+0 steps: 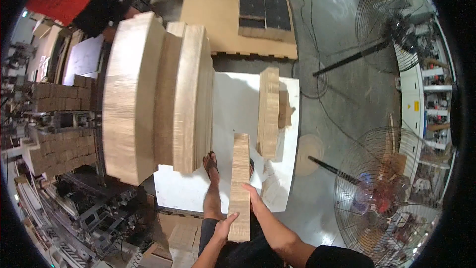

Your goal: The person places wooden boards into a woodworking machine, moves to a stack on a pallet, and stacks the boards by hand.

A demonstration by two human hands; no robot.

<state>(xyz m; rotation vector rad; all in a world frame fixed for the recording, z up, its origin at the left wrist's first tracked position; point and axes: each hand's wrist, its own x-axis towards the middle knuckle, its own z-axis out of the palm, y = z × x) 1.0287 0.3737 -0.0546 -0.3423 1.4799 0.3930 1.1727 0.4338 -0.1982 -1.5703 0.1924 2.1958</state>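
Note:
A light wooden plank (240, 164) stretches away from my body, held in both hands. My left hand (225, 225) grips its left side close to me, thumb on top. A little farther along, my right hand (254, 197) clasps the right side, also with the thumb on top. The fingers beneath are hidden. To the left rises a tall stack of wooden boards (121, 94), with another stack (190, 99) beside it. A narrower stack of boards (269, 114) stands to the right of the plank's far end. My feet are on a white sheet (238, 92) between these stacks.
Two fans with wire cages, an upper one (391, 25) and a lower one (372, 188), stand on the right. Cables (312, 20) lie on the grey floor. Ahead is a tan board platform (208, 15) bearing dark panels (265, 2). Piled wood blocks (64, 151) fill shelving at left.

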